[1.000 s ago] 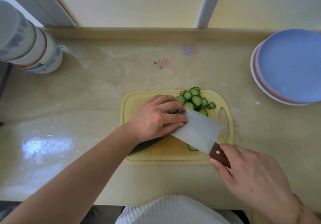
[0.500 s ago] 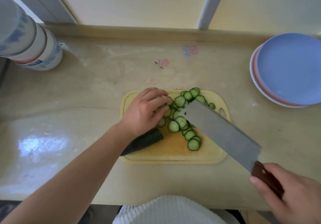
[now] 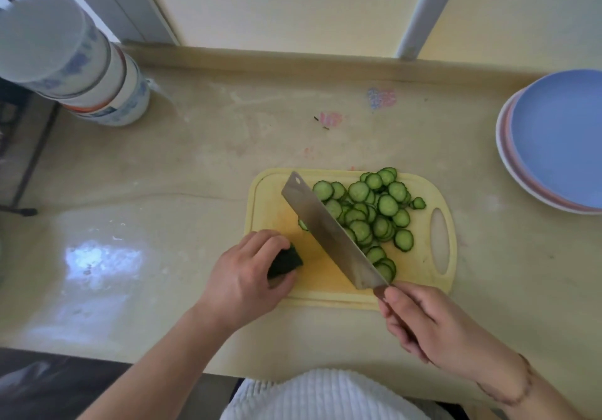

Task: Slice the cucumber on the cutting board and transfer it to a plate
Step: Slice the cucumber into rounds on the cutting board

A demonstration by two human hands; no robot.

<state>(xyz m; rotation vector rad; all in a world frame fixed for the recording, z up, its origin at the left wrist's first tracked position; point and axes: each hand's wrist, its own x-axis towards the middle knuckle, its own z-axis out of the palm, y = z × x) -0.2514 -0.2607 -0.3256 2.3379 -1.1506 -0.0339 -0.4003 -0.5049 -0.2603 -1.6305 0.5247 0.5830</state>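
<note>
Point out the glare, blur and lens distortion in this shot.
Head view: window glare pools on the countertop left of the cutting board; the stacked bowls at top left are soft and stretched by the wide lens; the cucumber slices and knife stay sharp.

Left hand (image 3: 242,276) hides most of the cucumber (image 3: 285,261)

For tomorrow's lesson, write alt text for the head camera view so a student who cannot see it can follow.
A person's right hand holds a cleaver over a yellow cutting board, beside a pile of cucumber slices. The left hand grips the uncut cucumber end. Stacked plates wait at right.
</note>
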